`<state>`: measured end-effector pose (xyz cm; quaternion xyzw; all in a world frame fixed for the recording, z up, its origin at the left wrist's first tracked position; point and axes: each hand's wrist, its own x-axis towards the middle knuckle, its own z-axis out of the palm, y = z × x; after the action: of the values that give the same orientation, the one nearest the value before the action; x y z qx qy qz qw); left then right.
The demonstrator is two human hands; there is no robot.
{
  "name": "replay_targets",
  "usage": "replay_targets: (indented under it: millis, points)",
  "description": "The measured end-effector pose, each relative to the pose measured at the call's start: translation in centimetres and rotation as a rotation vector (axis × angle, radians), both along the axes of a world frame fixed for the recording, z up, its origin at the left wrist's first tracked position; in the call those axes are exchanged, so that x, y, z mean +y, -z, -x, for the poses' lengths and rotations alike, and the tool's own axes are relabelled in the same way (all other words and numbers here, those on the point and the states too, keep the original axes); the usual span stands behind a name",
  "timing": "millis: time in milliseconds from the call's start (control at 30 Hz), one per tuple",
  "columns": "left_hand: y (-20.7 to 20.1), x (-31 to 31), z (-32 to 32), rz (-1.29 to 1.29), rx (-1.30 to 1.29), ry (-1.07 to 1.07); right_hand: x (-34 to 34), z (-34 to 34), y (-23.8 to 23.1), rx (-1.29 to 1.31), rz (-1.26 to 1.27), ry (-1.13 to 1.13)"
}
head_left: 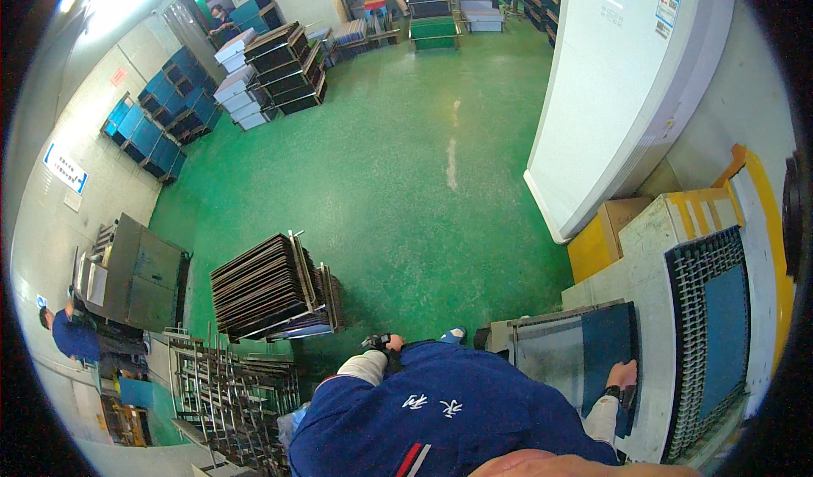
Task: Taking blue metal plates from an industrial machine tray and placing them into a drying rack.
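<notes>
My right hand [625,374] is at the right edge of a dark blue flat panel [597,350], fingers curled at its border. The panel lies on a grey tray-like surface [546,358] beside me. My left hand [394,341] is in front of my body, near my waist, with a dark band on the wrist. Its fingers are too small to make out, and nothing shows in it. To the right of the panel, a conveyor with rows of rollers [690,325] carries another blue panel [726,341].
A rack of stacked dark panels [262,286] stands ahead left, with metal frame racks [237,401] nearer. A tall white cabinet [605,96] and cardboard boxes [614,231] are at right. Green floor [406,181] stretches ahead. A co-worker [80,333] stands at far left beside a grey machine [144,274].
</notes>
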<state>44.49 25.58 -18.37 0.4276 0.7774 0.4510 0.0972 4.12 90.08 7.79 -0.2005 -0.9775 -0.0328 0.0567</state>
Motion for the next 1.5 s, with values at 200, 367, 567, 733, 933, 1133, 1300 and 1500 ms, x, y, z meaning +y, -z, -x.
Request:
replay_targets:
  millis: [200, 367, 567, 733, 933, 1133, 1300, 1500]
  points:
    - [-0.1, -0.1, 0.8, -0.002, 0.011, 0.016, -1.5, -0.3, -1.7, -0.019, 0.015, 0.008]
    - [0.4, -0.2, 1.3, -0.003, 0.025, 0.033, -1.7, -0.3, -2.1, -0.043, 0.019, -0.002]
    - [0.6, 0.1, 2.0, -0.003, 0.042, 0.048, -1.2, -0.5, -1.3, -0.008, 0.011, -0.022]
    - [0.5, -0.1, 1.9, 0.000, 0.053, 0.055, -2.3, -0.6, -3.0, -0.074, 0.027, -0.002]
    - [0.3, 0.1, 1.4, -0.003, 0.065, 0.070, -2.1, -0.7, -3.1, -0.105, 0.045, -0.001]
    - [0.3, 0.4, 0.7, -0.002, 0.076, 0.063, -2.1, -0.6, -2.7, -0.073, 0.038, -0.028]
    - [-0.1, 0.6, 0.7, -0.004, 0.087, 0.069, 1.2, 0.5, 1.8, -0.014, -0.065, -0.030]
    - [0.3, 0.7, -0.1, 0.003, 0.095, 0.069, -0.9, 0.4, -0.6, -0.069, -0.057, -0.023]
